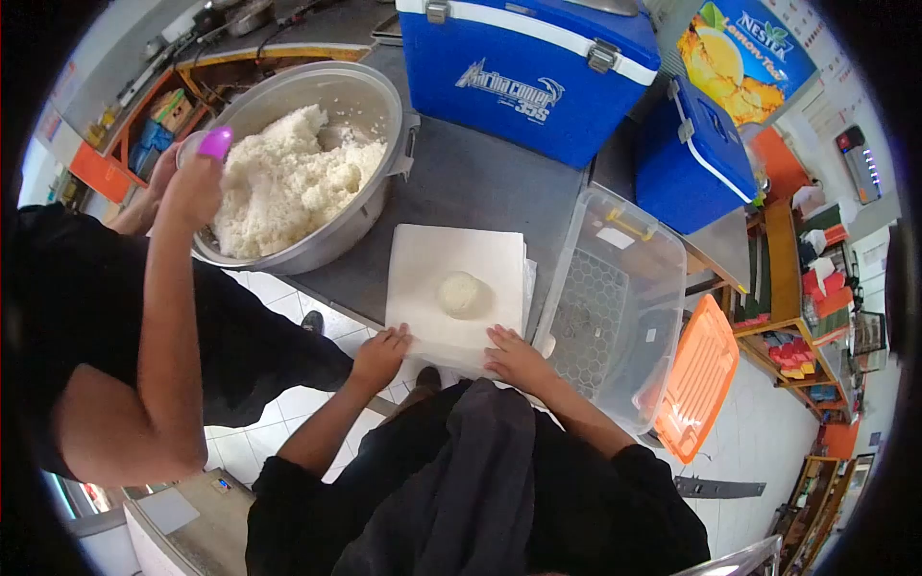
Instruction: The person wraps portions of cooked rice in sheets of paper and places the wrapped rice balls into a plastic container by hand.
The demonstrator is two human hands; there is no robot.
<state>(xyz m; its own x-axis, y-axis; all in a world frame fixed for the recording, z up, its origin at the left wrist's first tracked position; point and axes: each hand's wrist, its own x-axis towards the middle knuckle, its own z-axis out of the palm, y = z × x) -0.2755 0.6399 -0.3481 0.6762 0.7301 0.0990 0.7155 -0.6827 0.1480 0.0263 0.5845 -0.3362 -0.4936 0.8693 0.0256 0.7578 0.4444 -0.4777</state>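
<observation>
A stack of white wrapping paper (pixel 413 264) lies at the front of the grey table, with a small rounded mound of white rice (pixel 463 295) in its middle. My left hand (pixel 380 357) grips the near left corner of the paper, fingers bent over the edge. At the near right corner, my right hand (pixel 519 359) holds the paper in the same way. Both hands stay apart from the rice. How many sheets they hold cannot be made out.
A large metal pot (pixel 331 245) of cooked rice (pixel 288 182) stands left. Beside it, a co-worker's hand (pixel 192 187) holds a purple utensil (pixel 217 143). Blue coolers (pixel 519 96) stand behind. A clear plastic bin (pixel 615 317) and orange lid (pixel 698 379) are right.
</observation>
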